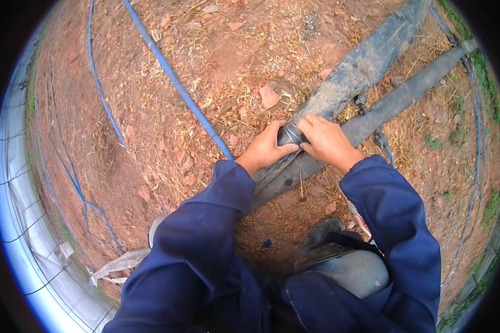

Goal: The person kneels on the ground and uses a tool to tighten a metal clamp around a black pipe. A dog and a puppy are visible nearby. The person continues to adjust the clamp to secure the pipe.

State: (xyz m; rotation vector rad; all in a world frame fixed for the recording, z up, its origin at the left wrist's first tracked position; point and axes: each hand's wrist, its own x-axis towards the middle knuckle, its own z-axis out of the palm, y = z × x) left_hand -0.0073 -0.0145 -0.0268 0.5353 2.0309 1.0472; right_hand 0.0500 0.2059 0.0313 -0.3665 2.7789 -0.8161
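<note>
A wide, dusty black flat hose [350,77] runs down from the upper right and narrows where my hands meet. Thin, pale wire [290,134] is wound around this gathered part. My left hand [265,146] grips the hose from the left, with its thumb lying across the near side of the wire. On the other side, my right hand [329,141] is closed, its fingertips pinched at the wire. Its curled fingers partly hide the wire's end. Below my hands, the hose's gathered tail lies beside a second black pipe [394,102].
Small fittings [361,102] stick out from the second pipe. A blue tube [178,83] crosses the straw-strewn soil at left, with thinner blue lines [97,83] beyond. A reddish stone [269,96] lies above my hands. My bent knee [355,272] is below. White sheeting [39,222] edges the far left.
</note>
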